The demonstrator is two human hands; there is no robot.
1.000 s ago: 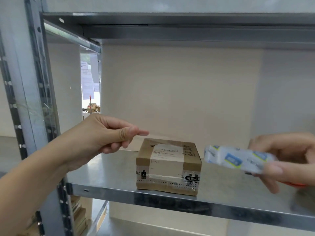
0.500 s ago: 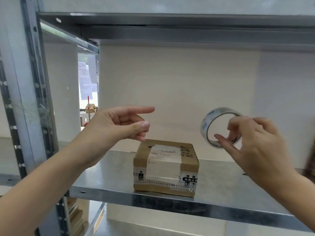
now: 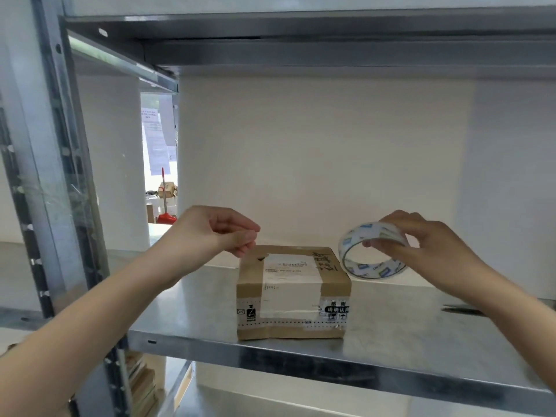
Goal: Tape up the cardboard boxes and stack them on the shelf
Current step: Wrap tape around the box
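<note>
Gripping the clear printed tape roll (image 3: 373, 257) in right hand (image 3: 430, 254) fingers, just right of the brown cardboard box (image 3: 293, 291) on the metal shelf (image 3: 192, 314). Hovering left hand (image 3: 218, 231) above the box's back-left corner, fingers curled, empty. Likely needing the roll's free end picked loose first.

shelf (image 3: 186, 311) under both hands: bare sheet metal, smooth, dull sheen, faint reflections
cardboard box (image 3: 249, 296) just below left hand (image 3: 216, 233): matt brown card, white paper label (image 3: 288, 266), glossy clear tape strip (image 3: 285, 313) over it
tape roll (image 3: 373, 270) in right hand (image 3: 421, 251): shiny clear plastic film, blue print
wall (image 3: 331, 161) behind the hands: matt, smooth
</note>
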